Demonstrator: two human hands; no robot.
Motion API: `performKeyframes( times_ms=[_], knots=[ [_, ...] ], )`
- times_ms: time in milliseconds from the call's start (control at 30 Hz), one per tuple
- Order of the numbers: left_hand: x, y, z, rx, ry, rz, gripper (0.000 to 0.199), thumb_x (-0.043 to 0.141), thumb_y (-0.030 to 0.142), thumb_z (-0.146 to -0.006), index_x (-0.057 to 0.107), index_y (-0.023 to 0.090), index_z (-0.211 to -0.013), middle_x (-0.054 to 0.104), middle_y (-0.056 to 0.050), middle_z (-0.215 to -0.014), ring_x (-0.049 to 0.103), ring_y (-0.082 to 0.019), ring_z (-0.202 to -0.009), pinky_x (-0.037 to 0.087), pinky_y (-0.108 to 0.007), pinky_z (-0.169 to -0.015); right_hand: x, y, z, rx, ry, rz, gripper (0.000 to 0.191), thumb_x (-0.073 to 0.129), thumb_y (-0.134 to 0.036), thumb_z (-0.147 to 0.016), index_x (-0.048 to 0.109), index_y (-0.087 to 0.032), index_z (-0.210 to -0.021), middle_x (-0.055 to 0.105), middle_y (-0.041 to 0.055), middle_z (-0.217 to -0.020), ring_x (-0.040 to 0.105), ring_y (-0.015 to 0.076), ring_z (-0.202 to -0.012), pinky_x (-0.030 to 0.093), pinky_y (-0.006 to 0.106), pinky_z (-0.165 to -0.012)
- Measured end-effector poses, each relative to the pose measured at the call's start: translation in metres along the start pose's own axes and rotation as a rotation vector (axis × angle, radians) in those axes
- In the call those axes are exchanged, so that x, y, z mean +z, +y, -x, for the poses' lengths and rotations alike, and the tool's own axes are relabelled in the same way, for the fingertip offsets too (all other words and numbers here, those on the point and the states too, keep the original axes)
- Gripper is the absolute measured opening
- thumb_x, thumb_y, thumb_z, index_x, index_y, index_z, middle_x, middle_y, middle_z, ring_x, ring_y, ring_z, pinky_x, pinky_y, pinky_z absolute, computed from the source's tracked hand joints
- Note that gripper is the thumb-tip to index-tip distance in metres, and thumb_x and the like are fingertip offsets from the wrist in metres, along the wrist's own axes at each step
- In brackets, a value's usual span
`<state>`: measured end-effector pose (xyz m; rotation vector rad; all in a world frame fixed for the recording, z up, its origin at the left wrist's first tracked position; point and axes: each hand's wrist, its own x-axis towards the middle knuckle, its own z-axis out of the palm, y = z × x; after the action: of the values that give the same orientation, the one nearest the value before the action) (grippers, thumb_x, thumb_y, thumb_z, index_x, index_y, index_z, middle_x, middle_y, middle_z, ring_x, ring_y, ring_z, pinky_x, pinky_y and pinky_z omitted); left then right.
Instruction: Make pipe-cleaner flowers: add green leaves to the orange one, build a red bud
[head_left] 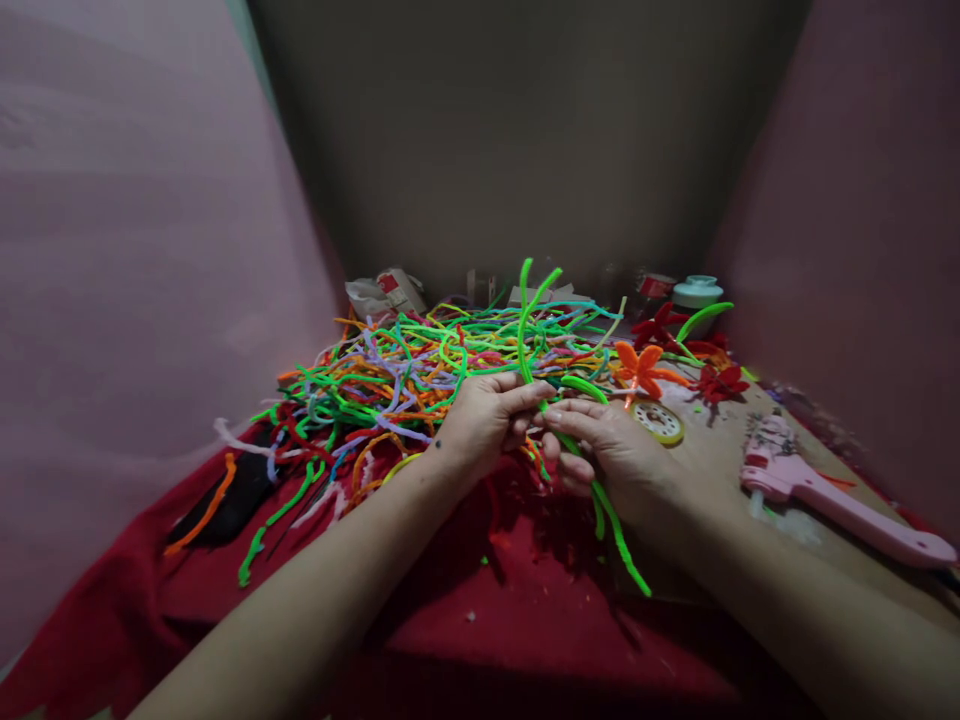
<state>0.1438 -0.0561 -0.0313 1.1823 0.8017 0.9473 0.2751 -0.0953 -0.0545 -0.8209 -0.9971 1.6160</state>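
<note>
Bright green pipe cleaners [523, 335] pass through both hands, with two ends sticking up and other ends hanging below. My left hand [491, 415] pinches them near their middle between thumb and fingers. Close beside it, my right hand [600, 440] is closed on the same green stems, its fingertips almost touching the left ones. One more green piece [585, 386] shows just above the right hand; where it joins the others is hidden. Behind the hands spreads a tangled heap of coloured pipe cleaners [405, 365].
At the right lie a pink glue gun [847, 505], a yellow-rimmed round disc [658, 422], an orange pipe-cleaner flower [641, 368] and a dark red one [720, 384]. A jar with a pale blue lid [697, 290] stands behind. Red cloth [465, 620] covers the front; walls rise on both sides.
</note>
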Motion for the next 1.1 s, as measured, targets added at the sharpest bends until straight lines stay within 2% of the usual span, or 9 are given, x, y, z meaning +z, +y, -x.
performKeyframes(
  times_ms=[167, 300, 400, 633, 800, 867, 967, 1100],
  knots=[
    [0.001, 0.0, 0.002, 0.014, -0.037, 0.079, 0.024, 0.074, 0.025, -0.065, 0.059, 0.014, -0.081, 0.051, 0.007, -0.045, 0.036, -0.002, -0.032, 0.024, -0.014, -0.033, 0.008, -0.007, 0.004, 0.024, 0.054, 0.001, 0.009, 0.059, -0.025, -0.072, 0.055, -0.018, -0.07, 0.053, -0.0066, -0.042, 0.029, 0.0037, -0.025, 0.026, 0.016, -0.025],
    [0.0, -0.003, 0.0, 0.042, -0.031, 0.113, 0.03, 0.076, 0.026, -0.062, 0.048, 0.016, -0.067, 0.051, 0.006, -0.043, 0.039, -0.004, -0.031, 0.027, -0.015, -0.03, 0.009, -0.009, 0.005, -0.004, 0.085, 0.02, 0.009, 0.055, -0.024, -0.073, 0.054, -0.017, -0.067, 0.05, -0.0077, -0.039, 0.026, 0.0033, -0.025, 0.025, 0.016, -0.027],
    [0.002, -0.004, 0.0, 0.05, -0.024, 0.099, 0.031, 0.074, 0.025, -0.063, 0.045, 0.017, -0.065, 0.053, 0.005, -0.044, 0.041, -0.005, -0.031, 0.03, -0.016, -0.031, 0.007, -0.008, 0.005, -0.015, 0.078, 0.025, 0.009, 0.053, -0.022, -0.073, 0.056, -0.017, -0.066, 0.048, -0.0079, -0.039, 0.026, 0.0033, -0.026, 0.025, 0.017, -0.027],
    [0.006, -0.002, 0.005, 0.101, -0.024, 0.106, 0.017, 0.068, 0.018, -0.066, 0.055, 0.016, -0.077, 0.054, 0.006, -0.046, 0.045, -0.006, -0.035, 0.037, -0.017, -0.037, 0.007, -0.01, 0.005, -0.026, 0.086, 0.024, 0.013, 0.054, -0.022, -0.072, 0.059, -0.015, -0.061, 0.043, -0.0077, -0.037, 0.025, 0.0028, -0.026, 0.026, 0.016, -0.028],
    [0.004, 0.006, 0.007, 0.107, -0.039, -0.126, 0.013, 0.068, 0.02, -0.068, 0.067, 0.015, -0.08, 0.06, 0.0, -0.056, 0.053, -0.009, -0.044, 0.043, -0.02, -0.046, 0.003, -0.016, 0.006, 0.018, 0.088, -0.013, 0.014, 0.053, -0.02, -0.072, 0.058, -0.015, -0.06, 0.039, -0.0079, -0.034, 0.022, 0.0033, -0.026, 0.022, 0.017, -0.028],
    [0.003, 0.009, 0.007, 0.193, -0.035, -0.252, 0.01, 0.067, 0.017, -0.069, 0.071, 0.017, -0.078, 0.06, -0.001, -0.06, 0.053, -0.009, -0.049, 0.043, -0.021, -0.05, -0.001, -0.017, 0.005, 0.041, 0.072, -0.043, 0.012, 0.054, -0.02, -0.071, 0.058, -0.016, -0.061, 0.038, -0.0087, -0.035, 0.022, 0.0029, -0.027, 0.022, 0.017, -0.028],
    [0.001, 0.011, 0.006, 0.447, -0.005, -0.458, 0.012, 0.067, 0.011, -0.068, 0.074, 0.021, -0.072, 0.059, -0.002, -0.07, 0.054, -0.011, -0.062, 0.043, -0.021, -0.061, -0.005, -0.021, 0.005, 0.095, 0.044, -0.067, 0.011, 0.055, -0.019, -0.071, 0.056, -0.016, -0.061, 0.037, -0.009, -0.035, 0.021, 0.0028, -0.027, 0.021, 0.017, -0.029],
    [-0.005, 0.012, 0.005, 0.669, -0.028, -0.675, 0.014, 0.068, 0.014, -0.07, 0.075, 0.025, -0.074, 0.058, -0.002, -0.08, 0.053, -0.014, -0.078, 0.041, -0.022, -0.073, -0.007, -0.025, 0.007, 0.136, -0.012, -0.077, 0.012, 0.053, -0.019, -0.072, 0.057, -0.016, -0.061, 0.038, -0.0081, -0.035, 0.02, 0.0029, -0.028, 0.02, 0.018, -0.03]
  ],
)
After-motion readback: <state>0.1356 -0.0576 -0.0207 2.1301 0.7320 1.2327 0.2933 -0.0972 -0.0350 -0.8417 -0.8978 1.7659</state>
